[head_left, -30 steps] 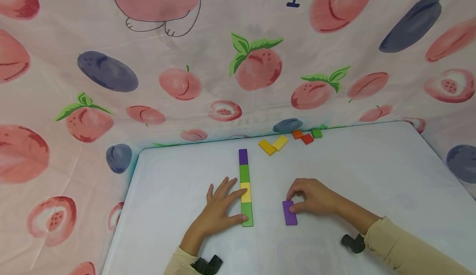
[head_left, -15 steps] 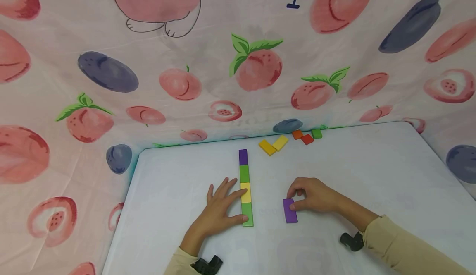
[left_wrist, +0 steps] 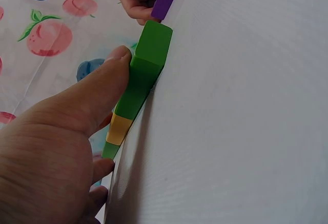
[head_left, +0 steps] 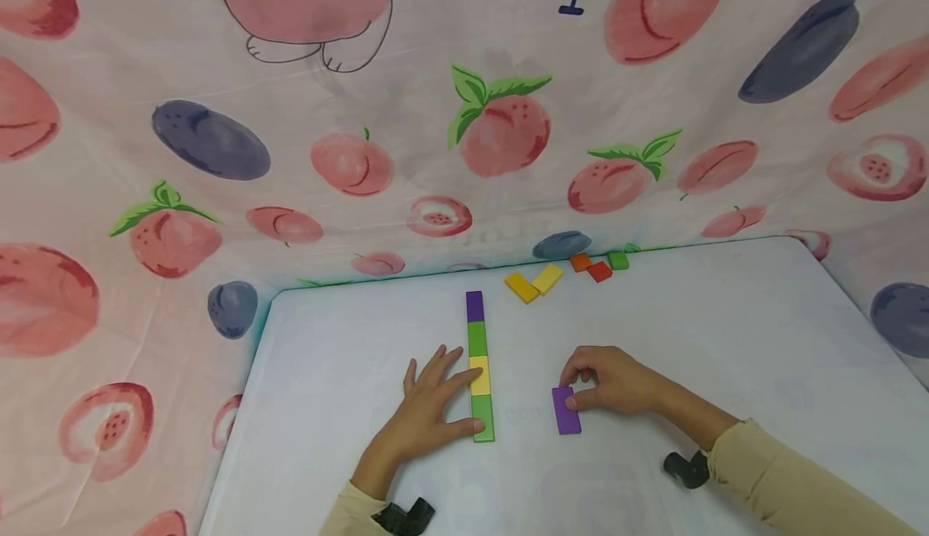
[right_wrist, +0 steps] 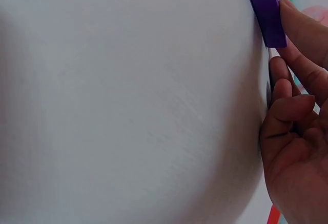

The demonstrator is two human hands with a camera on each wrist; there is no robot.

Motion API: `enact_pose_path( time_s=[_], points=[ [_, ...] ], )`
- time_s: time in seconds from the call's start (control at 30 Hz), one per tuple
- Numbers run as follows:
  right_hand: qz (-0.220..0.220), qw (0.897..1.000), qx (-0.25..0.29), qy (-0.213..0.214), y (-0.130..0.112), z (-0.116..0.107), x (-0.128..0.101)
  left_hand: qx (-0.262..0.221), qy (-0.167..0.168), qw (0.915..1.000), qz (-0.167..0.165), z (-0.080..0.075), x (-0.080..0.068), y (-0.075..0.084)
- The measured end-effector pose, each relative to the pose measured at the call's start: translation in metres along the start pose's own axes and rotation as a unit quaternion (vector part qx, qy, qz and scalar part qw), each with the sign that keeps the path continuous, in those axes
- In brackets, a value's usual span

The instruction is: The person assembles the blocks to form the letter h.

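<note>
A straight row of blocks runs away from the person in the head view: a near green block [head_left: 483, 409], a yellow block [head_left: 478, 385], a second green block [head_left: 476, 339] and a dark purple block [head_left: 475, 306] at the far end. My left hand [head_left: 421, 419] lies along its left side, fingers spread, thumb on the near green block and index fingertip on the yellow one. To the right of the row, my right hand [head_left: 617, 383] pinches a separate purple block [head_left: 567, 419] between thumb and fingers. The left wrist view shows the thumb against the green block [left_wrist: 141, 78].
At the back of the white table [head_left: 348, 342] lie an amber block [head_left: 521, 287], a yellow block [head_left: 547, 279], an orange block [head_left: 580, 262], a red block [head_left: 599, 271] and a green block [head_left: 618, 259]. Behind them hangs a peach-print cloth [head_left: 406, 101].
The right hand has slid the purple block slightly away from the person, mostly during the first half second. The left hand and the row stay where they were.
</note>
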State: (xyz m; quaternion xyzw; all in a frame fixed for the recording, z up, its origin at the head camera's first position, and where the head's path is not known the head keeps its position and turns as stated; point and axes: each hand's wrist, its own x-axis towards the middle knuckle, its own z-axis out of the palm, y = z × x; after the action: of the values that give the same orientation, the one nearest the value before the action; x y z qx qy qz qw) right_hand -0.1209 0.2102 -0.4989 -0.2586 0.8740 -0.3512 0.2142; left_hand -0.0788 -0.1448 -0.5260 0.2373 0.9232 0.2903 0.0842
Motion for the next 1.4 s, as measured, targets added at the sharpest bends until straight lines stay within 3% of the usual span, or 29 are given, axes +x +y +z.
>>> enact_pose_path(
  time_s=[1.0, 1.4],
  points=[
    [0.009, 1.0, 0.007, -0.008, 0.0006, -0.0013, 0.0016, -0.007, 0.018, 0.9997, 0.013, 0.0002, -0.0007, 0.0019],
    [0.0, 1.0, 0.007, -0.006, 0.0002, -0.0017, 0.0004, -0.011, 0.004, 0.9999, 0.003, -0.0015, -0.0003, 0.002]
  ],
)
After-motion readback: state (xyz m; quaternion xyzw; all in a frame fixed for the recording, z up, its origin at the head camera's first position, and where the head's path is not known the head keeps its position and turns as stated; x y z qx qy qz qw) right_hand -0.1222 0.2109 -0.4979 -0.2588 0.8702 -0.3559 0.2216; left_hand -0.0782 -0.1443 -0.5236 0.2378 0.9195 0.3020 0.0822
